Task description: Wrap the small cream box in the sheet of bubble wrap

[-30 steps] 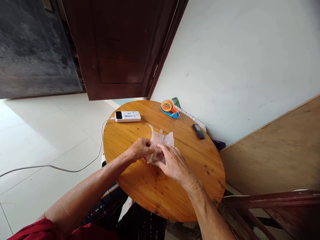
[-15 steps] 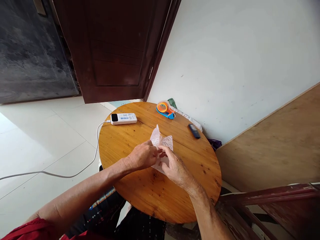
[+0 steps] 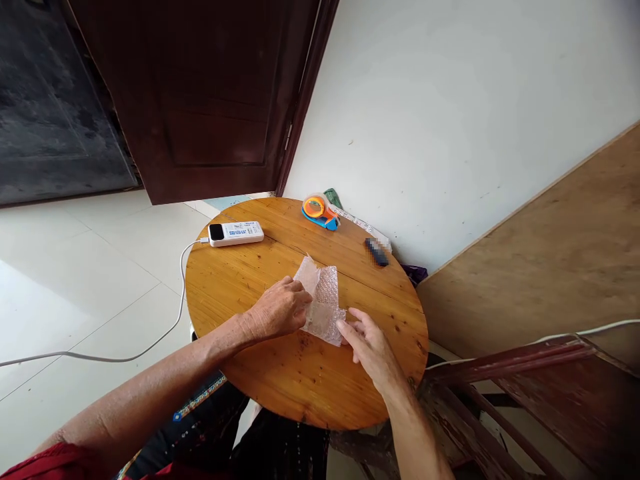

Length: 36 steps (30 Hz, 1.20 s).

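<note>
A piece of clear bubble wrap (image 3: 325, 313) lies partly folded near the middle of the round wooden table (image 3: 310, 387). My left hand (image 3: 287, 305) is closed at its left edge, the fingers curled on the plastic. At its right edge is my right hand (image 3: 366, 343), thumb touching the wrap and the other fingers spread apart. Two flaps of the wrap stick up at the far side, beyond my left hand. Whether anything lies inside the folds, I cannot tell.
At the table's far left is a white power bank (image 3: 236, 233) with a cable (image 3: 181, 293) running off the edge. An orange and blue tape dispenser (image 3: 320, 212) stands at the far edge, with a dark blurred object (image 3: 377, 252) to its right. The wall rises behind.
My right hand has moved away from my left, to the right edge of the wrap, and its fingers have spread. More of the wrap shows between the hands. The view has shifted slightly.
</note>
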Each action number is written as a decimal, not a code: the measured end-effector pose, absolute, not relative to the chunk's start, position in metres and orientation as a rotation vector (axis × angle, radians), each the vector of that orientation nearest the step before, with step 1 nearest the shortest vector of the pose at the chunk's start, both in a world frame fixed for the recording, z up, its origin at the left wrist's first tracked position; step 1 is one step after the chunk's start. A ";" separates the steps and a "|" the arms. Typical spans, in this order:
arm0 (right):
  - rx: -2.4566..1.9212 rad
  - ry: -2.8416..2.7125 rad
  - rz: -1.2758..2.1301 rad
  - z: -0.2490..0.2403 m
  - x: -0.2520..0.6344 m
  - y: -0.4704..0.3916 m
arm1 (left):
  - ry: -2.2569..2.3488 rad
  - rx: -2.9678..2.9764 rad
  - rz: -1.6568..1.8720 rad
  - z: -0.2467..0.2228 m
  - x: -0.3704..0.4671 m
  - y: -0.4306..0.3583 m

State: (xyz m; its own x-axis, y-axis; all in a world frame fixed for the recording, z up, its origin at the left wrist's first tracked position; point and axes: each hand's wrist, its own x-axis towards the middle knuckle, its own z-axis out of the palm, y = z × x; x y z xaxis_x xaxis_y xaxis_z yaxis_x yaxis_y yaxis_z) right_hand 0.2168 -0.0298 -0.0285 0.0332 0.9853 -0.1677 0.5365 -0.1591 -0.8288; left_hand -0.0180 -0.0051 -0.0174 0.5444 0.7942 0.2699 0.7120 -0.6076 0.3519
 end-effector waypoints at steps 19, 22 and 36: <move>-1.479 -1.579 0.841 -0.023 0.146 -0.013 | 1.411 2.331 0.534 -0.015 -0.009 -0.006; -1.501 -1.625 0.950 -0.016 0.143 -0.017 | 1.381 2.212 0.654 -0.022 -0.009 -0.004; -1.305 -2.036 0.867 -0.010 0.152 -0.021 | 1.286 1.762 1.008 -0.041 -0.012 -0.013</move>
State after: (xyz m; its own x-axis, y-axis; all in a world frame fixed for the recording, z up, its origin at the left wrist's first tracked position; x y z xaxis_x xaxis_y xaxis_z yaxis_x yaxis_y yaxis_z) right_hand 0.1518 -0.0212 -0.0095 -0.3657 0.9237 0.1139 0.5579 0.3155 -0.7676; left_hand -0.0116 -0.0129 -0.0413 0.1955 0.9650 0.1747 0.4002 -0.2412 0.8841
